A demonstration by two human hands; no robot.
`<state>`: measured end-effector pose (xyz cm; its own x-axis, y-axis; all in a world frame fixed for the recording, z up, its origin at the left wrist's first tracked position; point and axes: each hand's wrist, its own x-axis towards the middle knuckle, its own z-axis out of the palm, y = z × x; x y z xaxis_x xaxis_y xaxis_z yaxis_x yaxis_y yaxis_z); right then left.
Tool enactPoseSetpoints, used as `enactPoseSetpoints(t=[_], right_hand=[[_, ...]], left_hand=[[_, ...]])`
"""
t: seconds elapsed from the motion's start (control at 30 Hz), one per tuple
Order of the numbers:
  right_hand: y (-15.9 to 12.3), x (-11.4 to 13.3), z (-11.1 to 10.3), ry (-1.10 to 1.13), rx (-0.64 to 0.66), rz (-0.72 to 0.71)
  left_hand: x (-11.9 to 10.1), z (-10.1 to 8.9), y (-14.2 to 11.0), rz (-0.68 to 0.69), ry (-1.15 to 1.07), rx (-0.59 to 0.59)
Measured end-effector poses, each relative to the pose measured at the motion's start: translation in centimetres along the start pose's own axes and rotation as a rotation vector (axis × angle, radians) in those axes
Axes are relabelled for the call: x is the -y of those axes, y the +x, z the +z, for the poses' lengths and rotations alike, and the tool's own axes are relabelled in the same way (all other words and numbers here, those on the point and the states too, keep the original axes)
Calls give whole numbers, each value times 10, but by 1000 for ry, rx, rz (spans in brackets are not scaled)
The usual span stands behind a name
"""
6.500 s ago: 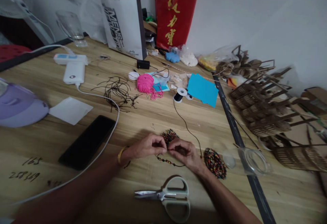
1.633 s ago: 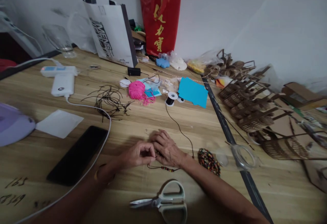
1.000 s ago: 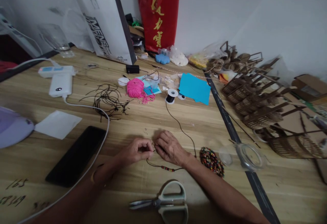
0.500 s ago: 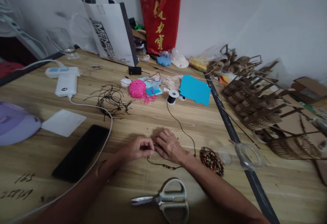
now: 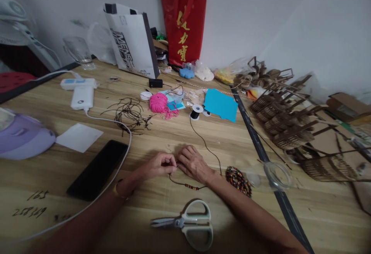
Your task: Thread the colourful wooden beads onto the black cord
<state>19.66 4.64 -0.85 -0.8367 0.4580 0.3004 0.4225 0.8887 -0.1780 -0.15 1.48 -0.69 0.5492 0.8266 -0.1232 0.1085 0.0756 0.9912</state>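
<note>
In the middle of the table, my left hand (image 5: 162, 164) pinches a thin dark cord between thumb and forefinger. My right hand (image 5: 193, 164) rests on the tabletop beside it, fingers bent and together over the cord; their tips are partly hidden. From my left fingers the beaded cord (image 5: 191, 187), with several small coloured beads, curves below the hands and passes under my right wrist. Black cord also runs up to a white spool (image 5: 195, 112). Scissors (image 5: 188, 223) with pale handles lie in front, and a heap of strung multicoloured beads (image 5: 238, 180) sits beside my right forearm.
To the left lie a black phone (image 5: 97, 170), a white cable, a paper sheet (image 5: 79, 137) and a tangle of black cords (image 5: 130, 114). Pink yarn (image 5: 159, 102) and blue sheets (image 5: 220, 104) are farther back. Small woven baskets (image 5: 285, 121) and a tape roll (image 5: 278, 175) occupy the right.
The camera view has tilted and shifted slightly, so the background sits a little lower. Both hands stay almost where they were, the left still pinching the cord.
</note>
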Motion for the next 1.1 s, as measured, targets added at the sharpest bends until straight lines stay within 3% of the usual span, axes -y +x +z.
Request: enactPoseSetpoints(t=[0.33, 0.6, 0.73, 0.9, 1.1], right_hand=[[-3, -2, -4, 23, 4, 53], [-11, -8, -31, 281, -70, 173], [-22, -11, -31, 342, -135, 222], [-34, -9, -25, 366, -184, 203], [-34, -6, -27, 286, -115, 140]], left_hand=[[-3, 4, 7, -11, 44, -41], [-6, 8, 9, -51, 72, -61], [-7, 11, 11, -37, 121, -74], [-7, 17, 15, -22, 212, -54], [1, 21, 17, -31, 179, -107]])
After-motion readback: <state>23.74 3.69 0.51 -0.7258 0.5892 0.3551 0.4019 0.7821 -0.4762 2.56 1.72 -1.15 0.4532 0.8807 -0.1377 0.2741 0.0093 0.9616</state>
